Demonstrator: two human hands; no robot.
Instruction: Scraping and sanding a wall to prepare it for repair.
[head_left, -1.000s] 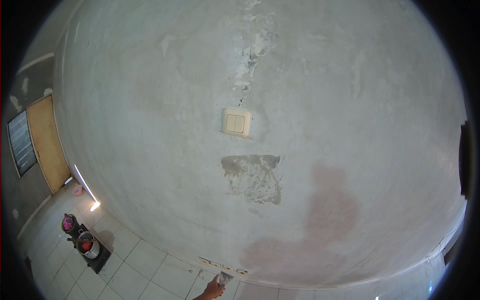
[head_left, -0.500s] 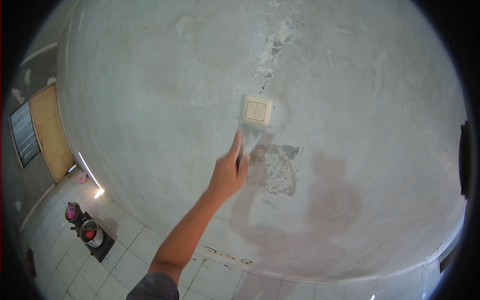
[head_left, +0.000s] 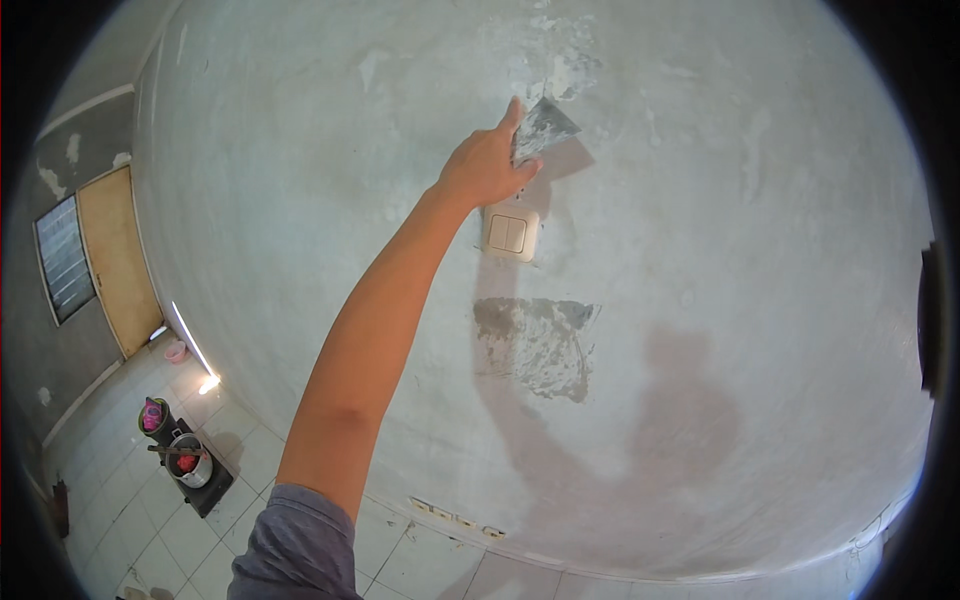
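The left hand (head_left: 490,168) is clamped on one scraper (head_left: 547,127), index finger laid up along one edge and thumb on the other; the right hand is out of view, so how it stands I cannot tell. The scraper is at 12 o'clock, a little above one cream switch plate (head_left: 511,233) with two rockers. Its broad metal blade widens toward 2 o'clock, dark grey and smeared with pale paste; the handle is hidden in the grip. Whether the blade touches the grey wall (head_left: 790,250) I cannot tell.

A chipped streak (head_left: 575,62) runs on the wall toward 12 o'clock above the blade. One blotchy, darker patch (head_left: 540,350) lies at 6 o'clock below the switch plate, with four cream fittings in a row (head_left: 458,517) farther down.

At 8 o'clock on the tiled floor (head_left: 420,560) are one silver pot (head_left: 200,470) with something red inside and one dark bucket (head_left: 163,434) holding something pink; any markings are too small to read. One pink bowl (head_left: 176,352) sits near one tan door (head_left: 118,262) at 9 o'clock.
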